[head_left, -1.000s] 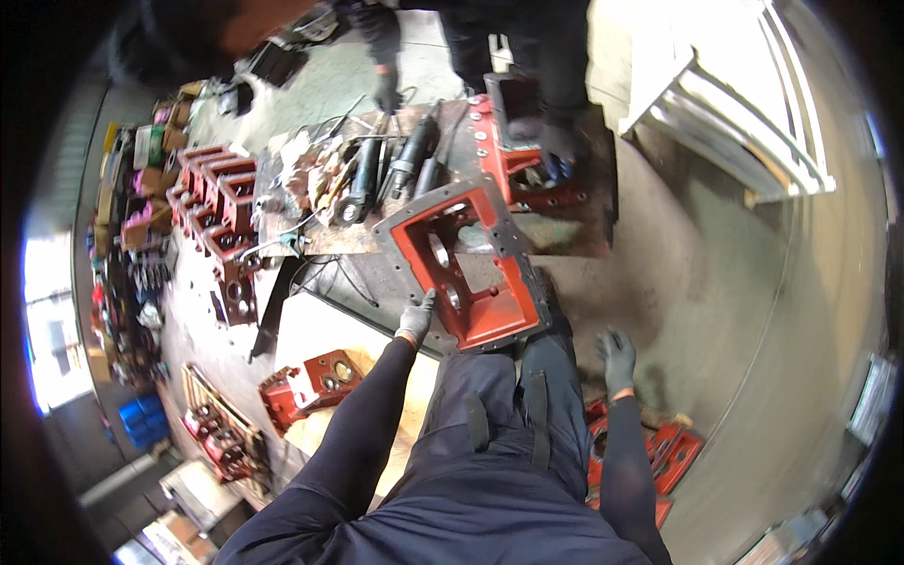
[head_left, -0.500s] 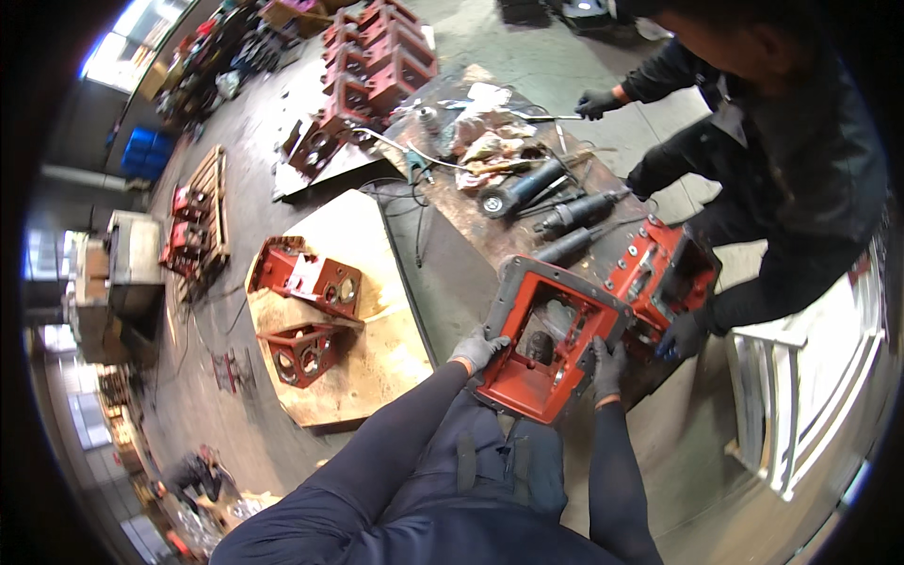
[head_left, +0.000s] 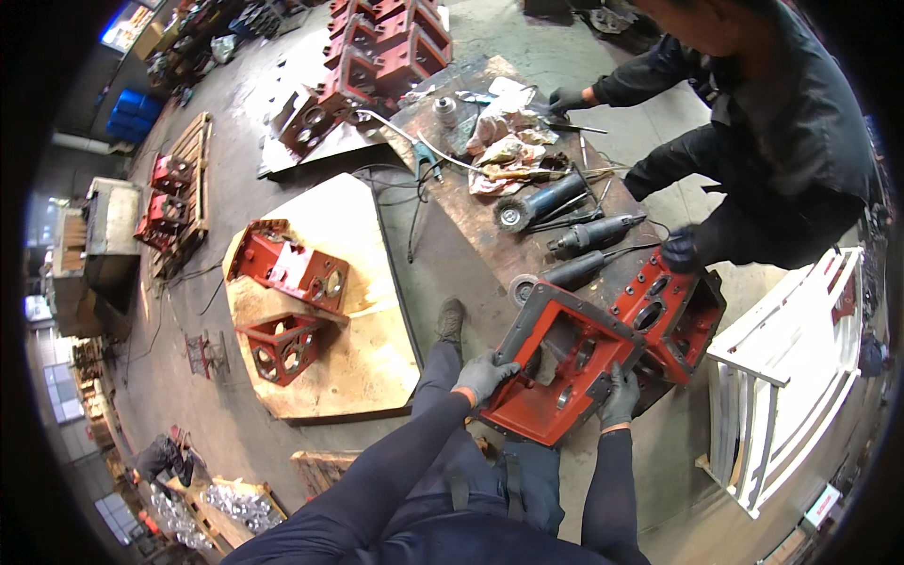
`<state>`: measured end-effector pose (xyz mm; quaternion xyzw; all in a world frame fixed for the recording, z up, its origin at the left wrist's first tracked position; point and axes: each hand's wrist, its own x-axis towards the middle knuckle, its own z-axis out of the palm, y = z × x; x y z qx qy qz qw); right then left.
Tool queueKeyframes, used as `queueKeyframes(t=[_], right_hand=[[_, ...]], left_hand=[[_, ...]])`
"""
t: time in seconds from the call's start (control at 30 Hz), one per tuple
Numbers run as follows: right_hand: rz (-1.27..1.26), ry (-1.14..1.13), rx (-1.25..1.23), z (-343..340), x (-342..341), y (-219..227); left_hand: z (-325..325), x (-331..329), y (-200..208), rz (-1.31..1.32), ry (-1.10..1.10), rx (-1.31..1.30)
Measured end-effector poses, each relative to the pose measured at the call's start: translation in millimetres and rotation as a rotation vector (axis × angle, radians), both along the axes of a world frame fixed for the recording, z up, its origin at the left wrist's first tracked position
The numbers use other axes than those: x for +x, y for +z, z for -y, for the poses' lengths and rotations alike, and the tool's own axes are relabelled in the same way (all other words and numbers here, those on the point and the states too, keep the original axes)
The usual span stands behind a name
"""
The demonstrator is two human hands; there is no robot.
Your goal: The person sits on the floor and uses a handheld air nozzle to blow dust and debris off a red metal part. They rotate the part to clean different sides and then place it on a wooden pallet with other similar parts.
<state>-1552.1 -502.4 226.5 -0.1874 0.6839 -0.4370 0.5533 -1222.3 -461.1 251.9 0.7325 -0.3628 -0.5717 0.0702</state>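
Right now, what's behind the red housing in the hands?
Beyond the held housing: a grinder on the workbench and another red housing. Through its opening: an unclear dark shape. Hidden by its frame: part of the other red housing.

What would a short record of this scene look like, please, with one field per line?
Left hand: left hand, gloved, gripping the left edge of the open red casting
Right hand: right hand, gloved, gripping its lower right edge
Held part: red inside, dark grey rim, tilted
Bench: workbench with power tools, crumpled rags and a second casting
Co-worker: across the bench, one gloved hand at the second casting
Left side: wooden board bearing two red castings
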Motion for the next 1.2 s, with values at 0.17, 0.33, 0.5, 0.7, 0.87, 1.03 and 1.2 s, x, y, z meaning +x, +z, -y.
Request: queueKeyframes(t=[0.17, 0.33, 0.5, 0.7, 0.87, 1.03, 1.2], right_hand=[[-0.097, 0.022, 0.048, -17, 2, -7], [0.003, -0.134, 0.011, -24, 51, 14], [-0.036, -0.113, 0.072, -11, 64, 23], [-0.029, -0.083, 0.064, 15, 76, 16], [0.000, -0.052, 0.082, 48, 95, 34], [-0.069, -0.029, 0.048, 53, 92, 26], [-0.078, -0.041, 0.030, 59, 84, 14]], left_hand=[[0, 15, -5, 0.004, -0.012, -0.065], [20, 44, 14, -0.012, -0.018, -0.009], [40, 55, 31, -0.013, 0.002, 0.052], [44, 67, 16, 0.081, -0.030, -0.039], [46, 77, -14, 0.094, 0.042, -0.047], [52, 73, -7, 0.133, 0.021, -0.007], [64, 66, 9, 0.109, 0.073, 0.034]])
